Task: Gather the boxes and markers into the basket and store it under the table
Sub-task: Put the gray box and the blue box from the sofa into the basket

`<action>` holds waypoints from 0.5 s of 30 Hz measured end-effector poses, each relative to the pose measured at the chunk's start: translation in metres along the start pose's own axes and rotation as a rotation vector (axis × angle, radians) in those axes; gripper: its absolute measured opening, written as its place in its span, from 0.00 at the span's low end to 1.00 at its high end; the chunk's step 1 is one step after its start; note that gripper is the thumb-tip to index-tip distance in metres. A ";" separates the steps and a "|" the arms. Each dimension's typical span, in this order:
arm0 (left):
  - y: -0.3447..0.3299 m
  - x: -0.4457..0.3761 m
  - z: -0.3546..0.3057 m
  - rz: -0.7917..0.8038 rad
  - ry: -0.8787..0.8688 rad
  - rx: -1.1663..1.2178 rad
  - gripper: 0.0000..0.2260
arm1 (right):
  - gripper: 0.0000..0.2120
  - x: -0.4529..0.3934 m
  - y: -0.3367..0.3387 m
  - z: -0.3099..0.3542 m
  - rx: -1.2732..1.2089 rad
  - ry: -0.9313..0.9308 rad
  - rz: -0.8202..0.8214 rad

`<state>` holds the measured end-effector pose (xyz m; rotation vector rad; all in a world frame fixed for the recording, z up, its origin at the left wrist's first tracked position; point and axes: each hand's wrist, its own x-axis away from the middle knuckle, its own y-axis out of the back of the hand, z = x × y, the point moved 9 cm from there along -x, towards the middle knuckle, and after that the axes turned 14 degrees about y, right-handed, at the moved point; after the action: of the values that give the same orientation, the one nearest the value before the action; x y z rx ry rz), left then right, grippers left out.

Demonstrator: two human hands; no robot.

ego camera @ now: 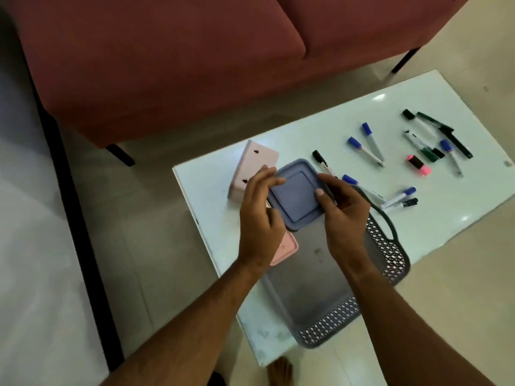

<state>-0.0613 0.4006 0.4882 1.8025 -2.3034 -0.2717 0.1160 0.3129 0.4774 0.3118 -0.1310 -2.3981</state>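
Observation:
A grey-blue lidded box (296, 195) is held above the far end of the grey perforated basket (390, 246). My right hand (344, 215) grips its right edge with the thumb on the lid. My left hand (260, 215) is at its left edge, fingers spread over the lid. A pink box (287, 247) lies in the basket's left corner, partly hidden by my left hand. Another pink box (252, 162) lies on its side on the white table (209, 207). Several markers (370, 144) and a pink highlighter (418, 165) are scattered on the table to the right.
A red sofa (167, 65) with black legs stands beyond the table. The basket overhangs the table's near edge. My bare foot (281, 370) shows on the beige floor below. A white panel with a black edge (69, 204) runs along the left.

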 end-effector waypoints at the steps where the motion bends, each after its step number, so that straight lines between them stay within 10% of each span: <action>1: -0.010 0.011 0.004 -0.005 0.038 0.039 0.25 | 0.14 0.006 0.014 -0.006 0.008 -0.004 -0.020; 15: -0.116 0.103 0.069 -0.087 0.371 -0.160 0.28 | 0.15 0.035 0.089 -0.118 0.046 -0.162 -0.030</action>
<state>0.0040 0.2747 0.3952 1.7092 -1.8989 -0.1174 0.1785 0.2219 0.3728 0.1410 -0.2575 -2.4510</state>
